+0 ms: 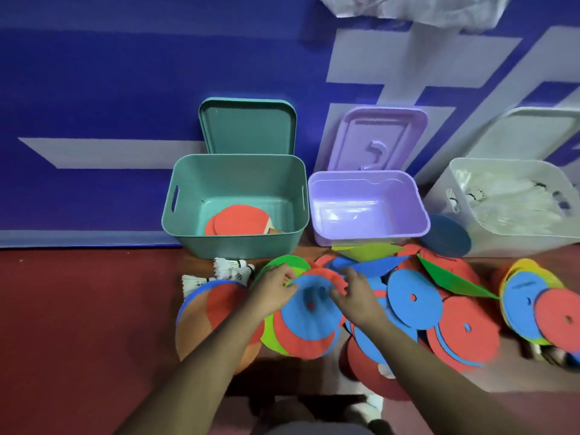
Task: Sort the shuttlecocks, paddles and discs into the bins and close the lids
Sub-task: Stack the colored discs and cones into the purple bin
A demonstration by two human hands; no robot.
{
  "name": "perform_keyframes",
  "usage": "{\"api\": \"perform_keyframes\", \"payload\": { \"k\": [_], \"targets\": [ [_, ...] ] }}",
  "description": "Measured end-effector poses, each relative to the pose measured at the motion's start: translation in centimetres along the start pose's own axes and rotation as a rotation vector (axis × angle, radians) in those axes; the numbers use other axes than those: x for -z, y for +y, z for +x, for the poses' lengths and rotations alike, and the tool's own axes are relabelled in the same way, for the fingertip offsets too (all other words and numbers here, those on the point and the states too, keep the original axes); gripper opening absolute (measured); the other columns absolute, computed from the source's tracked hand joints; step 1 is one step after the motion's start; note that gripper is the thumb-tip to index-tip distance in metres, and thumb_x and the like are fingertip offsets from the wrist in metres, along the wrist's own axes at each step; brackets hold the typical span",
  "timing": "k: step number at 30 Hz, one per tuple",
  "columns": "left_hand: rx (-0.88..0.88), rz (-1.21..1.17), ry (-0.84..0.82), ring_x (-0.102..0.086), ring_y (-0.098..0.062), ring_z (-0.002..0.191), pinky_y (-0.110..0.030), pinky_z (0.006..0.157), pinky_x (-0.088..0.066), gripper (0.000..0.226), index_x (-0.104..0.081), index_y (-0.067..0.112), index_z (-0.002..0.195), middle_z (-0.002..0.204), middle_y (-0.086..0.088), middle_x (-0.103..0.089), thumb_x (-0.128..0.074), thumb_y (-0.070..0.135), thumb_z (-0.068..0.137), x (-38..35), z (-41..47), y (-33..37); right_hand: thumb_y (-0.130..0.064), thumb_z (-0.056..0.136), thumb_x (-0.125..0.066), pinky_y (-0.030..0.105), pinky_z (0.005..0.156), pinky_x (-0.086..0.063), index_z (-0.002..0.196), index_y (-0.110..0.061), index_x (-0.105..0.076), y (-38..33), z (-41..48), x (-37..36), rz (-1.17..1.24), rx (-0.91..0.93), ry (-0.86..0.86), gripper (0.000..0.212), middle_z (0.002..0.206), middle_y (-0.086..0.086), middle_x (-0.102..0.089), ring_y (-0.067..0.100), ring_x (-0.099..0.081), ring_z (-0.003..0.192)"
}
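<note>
A heap of flat red, blue and green discs covers the floor in front of three open bins. My left hand and my right hand both pinch the far rim of one blue disc on top of the heap. The teal bin holds red paddles. Beside it the purple bin has nothing visible inside. The white bin at the right holds shuttlecocks. Three loose shuttlecocks lie left of my left hand.
Each bin's lid leans on the blue wall behind it: teal lid, purple lid, white lid. A smaller stack of discs lies at the far right. A dark blue disc sits between the purple and white bins.
</note>
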State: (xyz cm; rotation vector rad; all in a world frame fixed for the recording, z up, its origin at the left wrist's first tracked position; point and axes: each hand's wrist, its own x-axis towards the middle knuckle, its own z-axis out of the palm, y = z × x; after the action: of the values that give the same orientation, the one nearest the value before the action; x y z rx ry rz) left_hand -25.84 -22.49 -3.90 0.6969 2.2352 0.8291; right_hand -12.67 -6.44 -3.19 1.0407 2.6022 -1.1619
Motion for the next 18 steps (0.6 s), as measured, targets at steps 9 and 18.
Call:
{"api": "perform_keyframes", "payload": {
  "k": [9, 18],
  "targets": [
    [0.219, 0.374, -0.053, -0.055, -0.035, 0.118, -0.038, 0.09, -0.045, 0.048, -0.045, 0.002, 0.123, 0.127, -0.019, -0.056, -0.065, 0.024, 0.085, -6.4, 1.0, -1.0, -0.025, 0.078, -0.073, 0.038, 0.086, -0.048, 0.112, -0.004, -0.056, 5.5, 0.6, -5.3, 0.095, -0.282, -0.006, 0.043, 0.106, 0.014, -0.061, 0.03, -0.057, 0.104],
    [0.121, -0.019, 0.131, -0.054, -0.029, 0.074, -0.033, 0.061, -0.039, 0.016, -0.052, 0.015, 0.074, 0.076, -0.012, -0.057, -0.052, 0.011, 0.089, -5.9, 2.3, -0.2, -0.009, 0.09, -0.063, 0.031, 0.059, -0.036, 0.066, -0.01, -0.048, 5.3, -0.3, -1.4, 0.604, -0.309, 0.056, 0.028, 0.063, 0.005, -0.044, 0.019, -0.042, 0.063]
  ]
}}
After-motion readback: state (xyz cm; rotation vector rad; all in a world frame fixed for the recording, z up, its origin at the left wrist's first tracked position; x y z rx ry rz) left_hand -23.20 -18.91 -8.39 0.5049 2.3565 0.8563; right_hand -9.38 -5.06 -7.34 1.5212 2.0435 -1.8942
